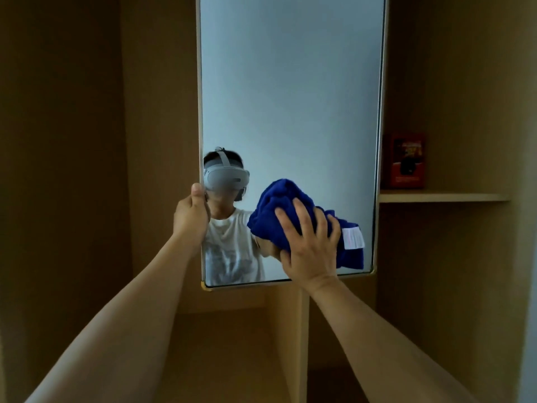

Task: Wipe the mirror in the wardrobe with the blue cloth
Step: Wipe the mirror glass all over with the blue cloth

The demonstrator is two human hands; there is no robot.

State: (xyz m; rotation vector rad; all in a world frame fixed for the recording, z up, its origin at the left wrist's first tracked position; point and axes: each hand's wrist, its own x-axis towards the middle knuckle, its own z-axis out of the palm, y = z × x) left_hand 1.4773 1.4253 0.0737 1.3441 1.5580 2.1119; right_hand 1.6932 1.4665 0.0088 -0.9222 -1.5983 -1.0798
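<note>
Mirror [290, 97] stands upright, left hand [191, 215] gripping its edge, right hand [311, 245] spread, pressing blue cloth [279, 205]

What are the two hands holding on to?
The left hand grips the mirror by its left edge, near the bottom. The right hand presses the bunched blue cloth against the glass, fingers spread over its middle.

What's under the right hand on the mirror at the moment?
The bunched blue cloth lies under the right hand, whose spread fingers press it against the lower part of the mirror. A white label shows at its right. The glass directly behind the cloth is covered.
</note>
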